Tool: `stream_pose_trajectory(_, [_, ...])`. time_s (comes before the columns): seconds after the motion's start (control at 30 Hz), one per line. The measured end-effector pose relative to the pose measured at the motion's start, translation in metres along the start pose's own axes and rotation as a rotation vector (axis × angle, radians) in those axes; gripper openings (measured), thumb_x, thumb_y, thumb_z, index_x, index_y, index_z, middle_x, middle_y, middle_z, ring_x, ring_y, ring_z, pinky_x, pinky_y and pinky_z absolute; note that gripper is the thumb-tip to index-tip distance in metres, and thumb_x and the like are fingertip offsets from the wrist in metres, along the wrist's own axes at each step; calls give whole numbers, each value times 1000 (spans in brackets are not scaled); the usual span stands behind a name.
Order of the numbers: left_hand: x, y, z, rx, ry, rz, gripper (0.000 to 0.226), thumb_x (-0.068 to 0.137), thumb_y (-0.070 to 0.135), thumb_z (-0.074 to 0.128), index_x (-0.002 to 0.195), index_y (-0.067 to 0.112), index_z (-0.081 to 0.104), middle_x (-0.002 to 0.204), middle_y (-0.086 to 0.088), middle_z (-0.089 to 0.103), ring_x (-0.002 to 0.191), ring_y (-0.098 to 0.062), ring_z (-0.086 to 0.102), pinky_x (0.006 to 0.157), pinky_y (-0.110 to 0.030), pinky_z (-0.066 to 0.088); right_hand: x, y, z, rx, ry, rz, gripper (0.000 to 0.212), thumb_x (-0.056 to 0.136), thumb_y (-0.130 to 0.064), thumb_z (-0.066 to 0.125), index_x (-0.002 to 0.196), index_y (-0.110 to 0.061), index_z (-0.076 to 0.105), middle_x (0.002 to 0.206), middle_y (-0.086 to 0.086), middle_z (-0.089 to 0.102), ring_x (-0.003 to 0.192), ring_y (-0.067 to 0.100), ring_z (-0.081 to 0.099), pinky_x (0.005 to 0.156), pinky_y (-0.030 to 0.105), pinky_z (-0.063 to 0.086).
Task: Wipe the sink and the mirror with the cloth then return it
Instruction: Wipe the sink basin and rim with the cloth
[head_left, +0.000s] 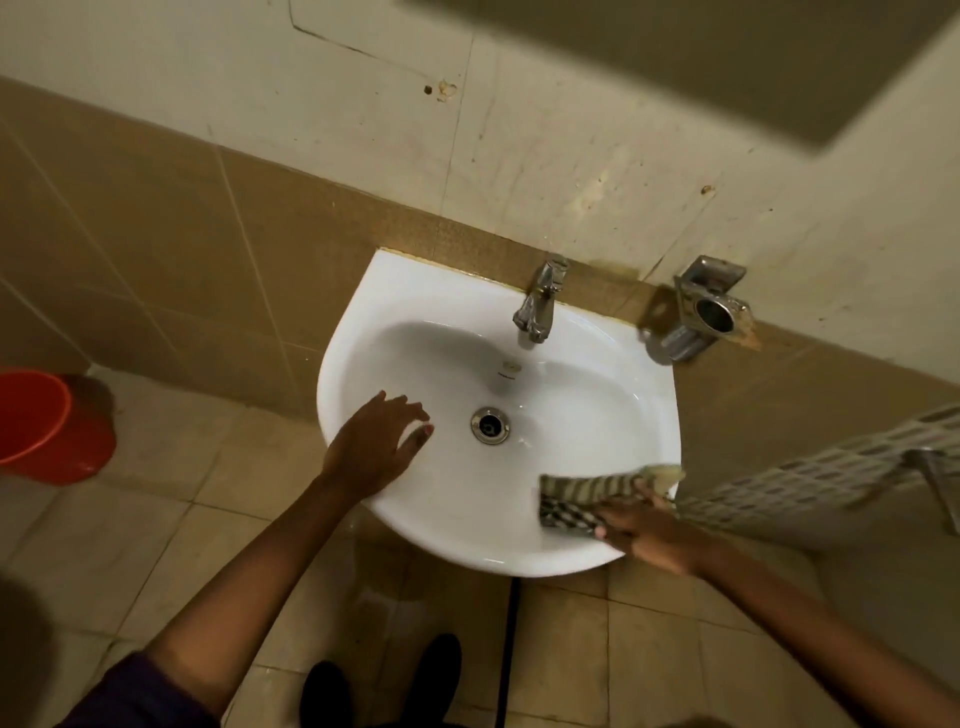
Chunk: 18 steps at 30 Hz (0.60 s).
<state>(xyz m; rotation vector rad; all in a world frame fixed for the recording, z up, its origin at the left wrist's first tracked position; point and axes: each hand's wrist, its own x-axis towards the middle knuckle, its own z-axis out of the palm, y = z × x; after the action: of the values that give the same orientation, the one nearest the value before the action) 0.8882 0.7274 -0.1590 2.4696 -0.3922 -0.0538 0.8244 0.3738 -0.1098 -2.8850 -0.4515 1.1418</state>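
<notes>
Right hand (649, 535) presses striped cloth (582, 496) flat on sink (415, 519) front-right rim; left hand (374, 447) spread, empty, in basin. Cloth prob. soft, light; bunches easily, best held w/ flat palm.

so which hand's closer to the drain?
Left. The left hand rests on the sink rim just beside the drain; the right hand presses the cloth at the near-right rim, farther off.
</notes>
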Motion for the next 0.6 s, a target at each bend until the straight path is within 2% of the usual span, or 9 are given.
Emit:
stream_pose_trajectory(0.07, [0, -3, 3, 51, 21, 22, 61, 88, 62, 30, 110, 19, 68, 121, -1, 68, 123, -21, 56, 111, -31, 26, 23, 30, -16, -203, 4, 2, 118, 59, -79, -26, 143, -23, 35, 151, -1, 35, 142, 15, 23, 112, 45, -14])
stream_pose_trajectory(0.1, [1, -4, 3, 38, 37, 15, 63, 88, 63, 28, 111, 19, 67, 122, -1, 67, 125, -21, 54, 111, -31, 25, 39, 42, -25, -331, 16, -20, 104, 74, -71, -21, 136, -21, 47, 143, 3, 47, 136, 21, 38, 111, 45, -11])
stream_pose_trajectory(0.17, [3, -8, 5, 40, 68, 21, 70, 89, 67, 21, 113, 20, 66, 125, 0, 66, 128, -18, 51, 113, -31, 23, 77, 61, -39, -550, 82, 0, 68, 97, -44, 6, 109, -23, 70, 115, 6, 69, 109, 27, 64, 111, 46, -5])
stream_pose_trajectory(0.23, [6, -8, 8, 71, 51, 22, 76, 87, 70, 16, 120, 20, 63, 132, 0, 61, 134, -17, 45, 114, -29, 17, 121, 73, -51, -664, 127, -2, 51, 85, -37, 26, 105, -24, 72, 114, 2, 70, 108, 24, 64, 113, 48, 0])
stream_pose_trajectory(0.33, [9, -5, 7, 114, 30, 7, 77, 84, 70, 18, 129, 19, 56, 140, 1, 54, 139, -16, 36, 113, -27, 9, 142, 44, -59, -701, 49, -35, 58, 86, -41, 19, 130, -27, 54, 139, -1, 52, 132, 19, 44, 111, 47, 8])
stream_pose_trajectory(0.4, [9, -5, 6, 108, 34, -5, 82, 83, 72, 14, 131, 19, 55, 141, 1, 53, 140, -16, 34, 113, -27, 9, 142, 24, -46, -497, 48, -39, 54, 96, -40, 12, 147, -26, 25, 156, -2, 21, 145, 18, 15, 115, 45, -1])
stream_pose_trajectory(0.47, [8, -3, 5, 101, 43, -13, 88, 82, 74, 8, 131, 18, 55, 141, 0, 53, 141, -16, 33, 114, -26, 10, 137, 8, -27, -243, 74, 6, 50, 102, -38, 16, 149, -24, 7, 159, -2, 2, 146, 18, -4, 115, 40, -7])
stream_pose_trajectory(0.53, [7, -2, 5, 83, 41, -24, 91, 81, 76, 6, 132, 18, 54, 142, -1, 52, 141, -16, 32, 115, -27, 11, 124, -14, -16, 162, -52, 83, 52, 103, -38, 22, 149, -21, 7, 157, -3, 8, 146, 19, -3, 115, 33, -6])
stream_pose_trajectory(0.6, [7, -2, 5, 75, 48, -24, 90, 81, 76, 7, 134, 18, 52, 144, -1, 50, 142, -16, 31, 116, -27, 12, 107, -42, -10, 543, -154, 140, 60, 98, -49, 33, 147, -18, 21, 149, -5, 26, 144, 21, 14, 116, 26, 7])
